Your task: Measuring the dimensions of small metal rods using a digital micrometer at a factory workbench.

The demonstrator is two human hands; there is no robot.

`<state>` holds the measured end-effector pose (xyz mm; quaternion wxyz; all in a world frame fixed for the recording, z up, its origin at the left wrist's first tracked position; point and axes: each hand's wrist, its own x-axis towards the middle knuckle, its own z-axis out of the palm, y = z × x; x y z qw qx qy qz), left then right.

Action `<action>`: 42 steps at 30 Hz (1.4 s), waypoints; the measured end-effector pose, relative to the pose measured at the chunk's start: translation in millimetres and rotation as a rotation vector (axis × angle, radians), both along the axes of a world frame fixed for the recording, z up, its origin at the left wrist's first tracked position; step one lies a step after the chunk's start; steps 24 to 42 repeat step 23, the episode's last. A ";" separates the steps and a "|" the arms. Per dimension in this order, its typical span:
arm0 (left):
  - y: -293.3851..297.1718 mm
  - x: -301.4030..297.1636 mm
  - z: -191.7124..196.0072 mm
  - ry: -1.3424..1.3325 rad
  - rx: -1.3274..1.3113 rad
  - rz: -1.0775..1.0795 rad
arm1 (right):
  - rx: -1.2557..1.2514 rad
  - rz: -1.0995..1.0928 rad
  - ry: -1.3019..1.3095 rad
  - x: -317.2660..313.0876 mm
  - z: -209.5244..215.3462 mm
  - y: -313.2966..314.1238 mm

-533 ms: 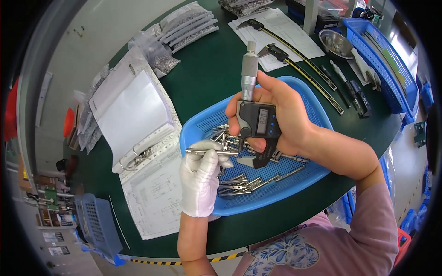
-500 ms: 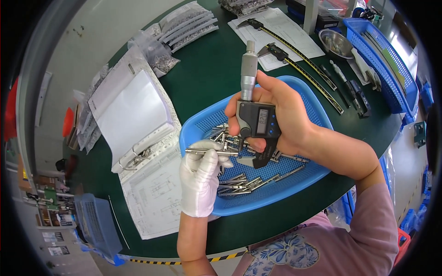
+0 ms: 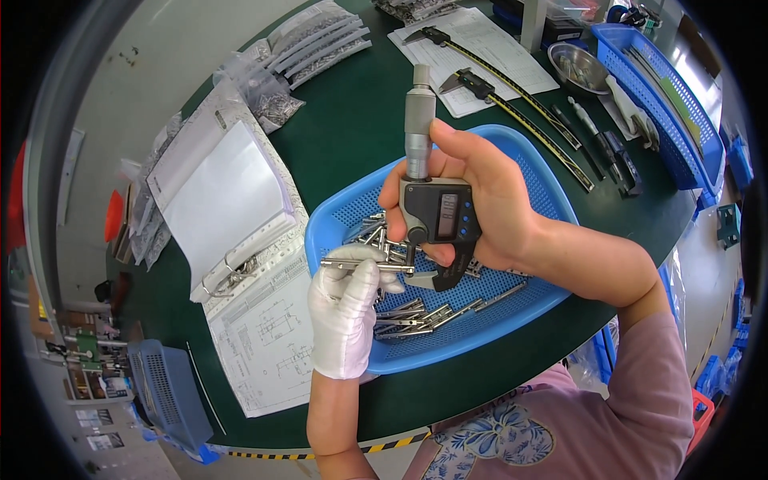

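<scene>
In a white glove, my left hand [image 3: 346, 316] pinches a slim metal pin [image 3: 364, 265] between thumb and fingers, held level. My bare right hand [image 3: 496, 200] is wrapped round a digital micrometer [image 3: 432, 210], its grey thimble pointing up and its small display facing me. The pin's right end lies at the micrometer's jaws, between spindle and anvil; whether both touch it I cannot tell. Below both hands stands a blue perforated basket [image 3: 528, 152] with many loose metal pins [image 3: 408, 318] in it.
An open ring binder [image 3: 220, 192] with drawing sheets lies at the left. Bags of small parts [image 3: 320, 40] stand behind it. Two calipers [image 3: 512, 112], a metal bowl [image 3: 578, 68], another micrometer [image 3: 608, 148] and a long blue basket [image 3: 656, 96] occupy the far right.
The micrometer has shifted slightly left relative to the pin, whose end now sits between its jaws. The display reading has changed. My left hand keeps its grip.
</scene>
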<state>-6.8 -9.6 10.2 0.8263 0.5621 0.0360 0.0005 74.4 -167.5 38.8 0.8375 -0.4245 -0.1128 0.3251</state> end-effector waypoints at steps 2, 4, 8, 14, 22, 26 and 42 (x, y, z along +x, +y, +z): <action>0.5 -0.4 0.1 -0.001 0.001 -0.005 | -0.042 -0.014 -0.037 -1.0 0.6 1.2; 0.3 -0.7 0.7 0.008 0.001 -0.003 | -0.075 -0.019 -0.035 -1.8 2.5 1.3; -0.6 -0.4 -0.3 0.005 -0.001 -0.021 | -0.122 -0.027 -0.047 0.4 0.2 1.9; -1.1 -1.5 0.7 0.001 -0.008 -0.003 | -0.122 -0.007 -0.014 0.0 1.3 0.8; 0.8 -0.7 0.2 0.001 -0.017 -0.018 | -0.102 -0.013 -0.068 -0.3 1.2 1.2; 1.7 -0.7 -0.1 0.002 -0.016 -0.041 | -0.106 -0.017 -0.105 -0.4 -0.7 1.7; 1.7 -0.7 -0.1 0.002 -0.016 -0.041 | -0.106 -0.017 -0.105 -0.4 -0.7 1.7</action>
